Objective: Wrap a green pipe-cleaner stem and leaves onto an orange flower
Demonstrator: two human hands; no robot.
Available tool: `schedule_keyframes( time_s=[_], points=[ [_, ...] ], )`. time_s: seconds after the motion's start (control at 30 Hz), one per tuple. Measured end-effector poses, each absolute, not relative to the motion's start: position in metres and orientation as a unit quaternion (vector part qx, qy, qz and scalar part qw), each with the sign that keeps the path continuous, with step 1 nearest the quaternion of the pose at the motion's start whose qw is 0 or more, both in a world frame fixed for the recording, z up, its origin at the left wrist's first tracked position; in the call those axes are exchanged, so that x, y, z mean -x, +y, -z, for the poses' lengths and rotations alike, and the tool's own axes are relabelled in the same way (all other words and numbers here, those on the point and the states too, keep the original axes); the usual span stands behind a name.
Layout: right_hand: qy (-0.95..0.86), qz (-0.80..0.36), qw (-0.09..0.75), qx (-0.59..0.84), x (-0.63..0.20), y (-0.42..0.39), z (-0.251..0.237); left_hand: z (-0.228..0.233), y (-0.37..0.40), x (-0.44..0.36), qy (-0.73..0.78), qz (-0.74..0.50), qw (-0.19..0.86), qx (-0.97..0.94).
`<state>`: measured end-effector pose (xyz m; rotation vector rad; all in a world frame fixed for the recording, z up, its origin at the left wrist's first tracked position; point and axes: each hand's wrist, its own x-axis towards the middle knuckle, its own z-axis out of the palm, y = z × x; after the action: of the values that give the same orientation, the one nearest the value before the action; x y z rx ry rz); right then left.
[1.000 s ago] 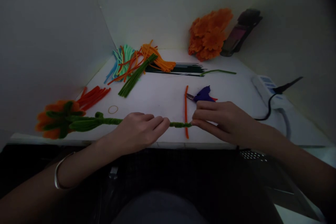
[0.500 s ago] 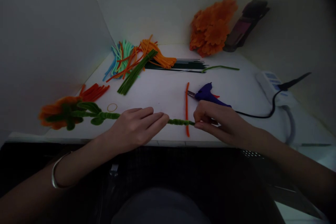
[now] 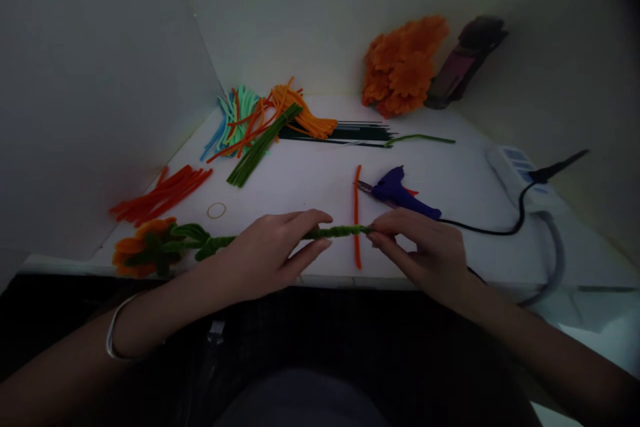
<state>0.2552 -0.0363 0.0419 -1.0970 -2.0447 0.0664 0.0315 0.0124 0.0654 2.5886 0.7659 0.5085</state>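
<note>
Now my left hand (image 3: 265, 253) and right hand (image 3: 420, 247) both pinch the green stem (image 3: 337, 232), stretched between my fingertips to keep it straight; its orange flower (image 3: 137, 255) lies left of them.

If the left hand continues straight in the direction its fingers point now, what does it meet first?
The left hand points right along the green stem. It would probably first meet the orange pipe cleaner crossing under the stem, then the right hand; depth is unclear.
</note>
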Motion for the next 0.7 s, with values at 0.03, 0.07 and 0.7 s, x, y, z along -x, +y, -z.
schedule_keyframes(
  time_s=[0.03,0.07,0.7],
  points=[
    [-0.804,-0.033,0.407,0.433,-0.254,-0.036,-0.043,-0.069,0.013,-0.034,0.270,-0.172,0.219,-0.922],
    [-0.800,-0.041,0.414,0.432,-0.252,-0.036,-0.045,-0.072,0.014,-0.036,0.264,-0.163,0.236,-0.921],
    [-0.733,-0.207,0.461,0.455,-0.236,-0.035,-0.032,-0.068,0.013,-0.048,0.254,-0.263,0.192,-0.911]
  ],
)
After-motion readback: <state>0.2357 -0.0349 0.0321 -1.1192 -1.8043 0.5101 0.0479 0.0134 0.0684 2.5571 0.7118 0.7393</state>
